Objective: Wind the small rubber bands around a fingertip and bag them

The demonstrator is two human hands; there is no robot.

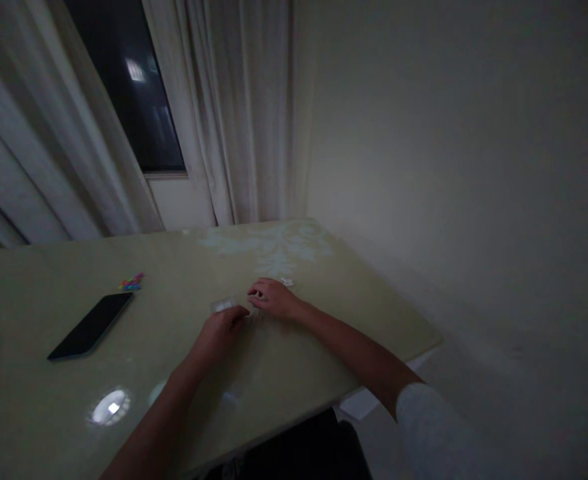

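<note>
My left hand (pixel 225 325) rests low over the table, its fingers closed and pressed together near a thin pale piece; what it grips is too small to name. Just to its right, my right hand (pixel 273 298) has thumb and fingers curled together around something small and pale that I cannot make out. The fingertips of both hands are close to each other. A clear, flat plastic item (pixel 223 305) lies behind my left hand. Beyond my right hand lies a small white piece (pixel 287 282), partly beside the knuckles.
The glossy beige table (pixel 174 267) reflects a ceiling light. On its left lie a dark tablet (pixel 93 327) and a small cluster of colourful pieces (pixel 131 283). Curtains (pixel 254 113) and a dark window stand behind; a wall (pixel 449 167) runs along the right.
</note>
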